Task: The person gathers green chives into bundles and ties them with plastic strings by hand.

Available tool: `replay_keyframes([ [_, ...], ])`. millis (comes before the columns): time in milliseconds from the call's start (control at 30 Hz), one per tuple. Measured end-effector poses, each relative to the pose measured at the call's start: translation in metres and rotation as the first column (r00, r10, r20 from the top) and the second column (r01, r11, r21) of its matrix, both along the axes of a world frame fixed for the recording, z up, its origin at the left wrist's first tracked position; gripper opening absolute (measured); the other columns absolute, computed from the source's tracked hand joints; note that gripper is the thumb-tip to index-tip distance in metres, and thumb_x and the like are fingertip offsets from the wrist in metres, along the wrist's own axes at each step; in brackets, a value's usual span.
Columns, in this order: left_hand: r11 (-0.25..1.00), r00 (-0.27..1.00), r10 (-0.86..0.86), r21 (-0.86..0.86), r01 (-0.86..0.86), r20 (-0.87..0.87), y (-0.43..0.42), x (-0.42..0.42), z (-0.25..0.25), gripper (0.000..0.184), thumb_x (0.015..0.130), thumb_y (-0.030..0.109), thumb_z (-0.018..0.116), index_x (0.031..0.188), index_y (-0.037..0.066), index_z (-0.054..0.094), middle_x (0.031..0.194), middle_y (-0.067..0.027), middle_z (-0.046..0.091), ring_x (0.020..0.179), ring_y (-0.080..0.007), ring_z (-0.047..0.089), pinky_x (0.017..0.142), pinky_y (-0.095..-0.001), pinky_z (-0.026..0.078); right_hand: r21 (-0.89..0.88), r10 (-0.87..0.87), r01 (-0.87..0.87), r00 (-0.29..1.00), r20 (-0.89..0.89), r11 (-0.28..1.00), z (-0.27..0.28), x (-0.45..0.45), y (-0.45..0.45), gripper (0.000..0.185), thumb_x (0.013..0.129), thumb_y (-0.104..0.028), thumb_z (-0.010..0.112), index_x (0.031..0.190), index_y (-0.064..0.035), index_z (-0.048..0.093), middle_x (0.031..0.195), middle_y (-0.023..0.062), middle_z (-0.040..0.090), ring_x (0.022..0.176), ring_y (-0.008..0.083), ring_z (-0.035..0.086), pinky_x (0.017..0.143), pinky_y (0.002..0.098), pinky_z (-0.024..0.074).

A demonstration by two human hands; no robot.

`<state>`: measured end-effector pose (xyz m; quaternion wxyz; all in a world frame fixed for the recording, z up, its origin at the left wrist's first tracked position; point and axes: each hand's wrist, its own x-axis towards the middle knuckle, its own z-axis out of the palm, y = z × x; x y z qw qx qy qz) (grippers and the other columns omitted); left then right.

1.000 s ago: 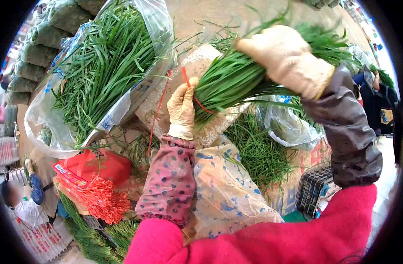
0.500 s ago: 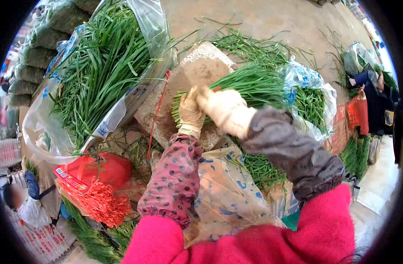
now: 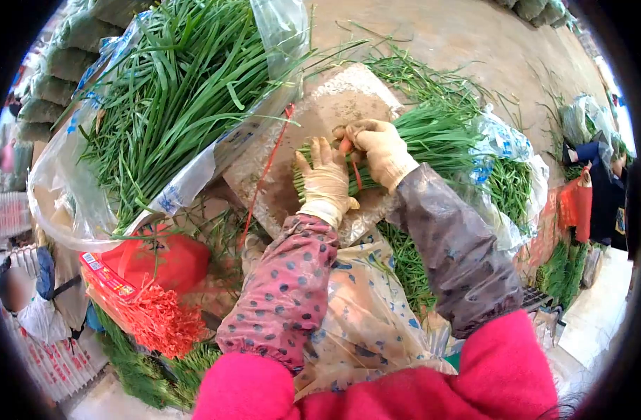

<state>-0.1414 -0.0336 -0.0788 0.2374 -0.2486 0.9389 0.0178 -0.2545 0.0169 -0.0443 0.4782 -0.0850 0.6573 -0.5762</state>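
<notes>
A bunch of garlic chives (image 3: 432, 134) lies across a worn, dirt-covered board (image 3: 282, 150), with its leaves pointing right. My left hand (image 3: 326, 180), in a pale glove, rests on the stem end, fingers stretched out and slightly apart. Around the bunch runs a red tie (image 3: 357, 175). My right hand (image 3: 382, 150), gloved too, is closed at the tie's upper part, thumb and fingers pinched together on it. Another red strip (image 3: 264, 171) lies over the board's left side, apart from both hands.
A large plastic bag (image 3: 194, 175) of loose chives (image 3: 187, 105) stands at left. Below it are a red bag (image 3: 159, 259) and a bundle of red ties (image 3: 163, 322). Another bag of chives (image 3: 509, 185) is at right. Loose leaves (image 3: 432, 80) litter the floor behind.
My right hand has gone from a blurred position beside the left hand to a pinch on the tie. My left fingers have spread over the stems. The view has shifted slightly.
</notes>
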Motion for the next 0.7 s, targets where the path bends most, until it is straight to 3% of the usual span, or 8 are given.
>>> replay_keyframes([
  [67,1.0,0.996,-0.021,0.007,0.021,-0.084,0.0,0.001,-0.007,0.116,0.059,0.057,0.078,0.145,0.002,0.023,0.146,-0.0226,0.029,0.139,-0.0402,0.02,0.111,-0.0615,0.012,-0.012,-0.09,0.091,0.994,0.061,0.996,-0.003,0.012,-0.007,0.026,0.087,-0.021,0.058,0.101,0.0002,0.067,0.084,0.0106,0.069,0.077,0.0178,0.064,0.073,0.0311,0.0493],
  [167,0.988,0.899,-0.021,-0.146,-0.049,-0.438,-0.005,0.0,-0.045,0.084,0.067,0.041,0.075,0.133,0.003,0.04,0.12,-0.0148,0.051,0.116,-0.0319,0.047,0.103,-0.0505,0.03,0.198,0.155,-0.078,0.9,-0.408,0.977,0.036,0.043,0.007,0.035,0.086,-0.033,0.056,0.098,-0.0008,0.066,0.085,0.0164,0.066,0.081,0.0288,0.063,0.078,0.0376,0.048],
  [267,0.989,0.86,-0.037,-0.141,-0.04,-0.509,-0.006,-0.002,-0.037,0.039,0.082,0.024,0.058,0.118,0.008,0.051,0.102,-0.0099,0.058,0.097,-0.0271,0.056,0.09,-0.045,0.042,0.172,0.28,-0.221,0.786,-0.552,0.96,-0.031,0.094,0.096,0.019,0.089,-0.017,0.058,0.097,-0.0006,0.064,0.087,0.0127,0.063,0.082,0.0218,0.062,0.075,0.0344,0.0489],
  [333,0.993,0.932,-0.047,-0.12,0.003,-0.36,-0.004,-0.004,-0.036,0.04,0.084,0.022,0.058,0.121,0.009,0.05,0.107,-0.0107,0.058,0.103,-0.0285,0.056,0.092,-0.0472,0.041,0.154,0.146,-0.123,0.979,-0.144,0.98,-0.011,0.09,0.11,0.016,0.088,-0.012,0.058,0.098,-0.0002,0.063,0.089,0.0135,0.063,0.081,0.0266,0.061,0.077,0.0343,0.0491],
  [400,0.999,0.953,0.042,-0.016,-0.049,-0.3,-0.004,-0.009,-0.013,0.039,0.09,0.023,0.051,0.126,0.008,0.047,0.114,-0.0103,0.058,0.109,-0.0304,0.054,0.093,-0.0536,0.039,0.036,0.206,-0.215,0.856,-0.475,0.976,0.02,0.079,0.092,0.015,0.086,-0.01,0.06,0.096,-0.0001,0.063,0.089,0.0159,0.063,0.082,0.0301,0.061,0.076,0.0355,0.0489],
  [433,0.993,0.971,0.106,-0.037,-0.116,-0.216,-0.005,-0.018,-0.027,0.047,0.093,0.027,0.044,0.135,0.007,0.04,0.124,-0.0115,0.054,0.119,-0.0317,0.049,0.096,-0.0622,0.033,-0.024,0.12,-0.19,0.706,-0.698,0.982,0.028,0.078,0.081,0.011,0.089,-0.007,0.056,0.093,-0.0015,0.065,0.083,0.0078,0.063,0.078,0.0148,0.06,0.071,0.0286,0.0486],
  [533,0.935,0.961,-0.179,-0.341,0.1,-0.211,0.02,-0.008,-0.013,0.061,0.095,0.036,0.033,0.146,0.005,0.024,0.148,-0.0183,0.032,0.14,-0.0377,0.024,0.104,-0.0729,0.01,-0.113,0.063,-0.172,0.773,-0.632,0.979,0.054,0.068,0.055,0.011,0.09,-0.006,0.055,0.09,-0.0004,0.064,0.082,0.0073,0.064,0.076,0.0159,0.06,0.072,0.0279,0.0481],
  [700,0.998,0.985,0.068,0.019,-0.066,-0.158,0.004,-0.015,-0.023,0.064,0.094,0.039,0.035,0.146,0.005,0.024,0.147,-0.0186,0.033,0.139,-0.0333,0.027,0.106,-0.0675,0.015,-0.142,-0.081,0.005,0.841,-0.535,0.99,0.037,0.079,0.057,0.012,0.09,-0.008,0.055,0.091,0.0013,0.063,0.079,0.0079,0.064,0.075,0.0156,0.06,0.071,0.0283,0.0481],
])
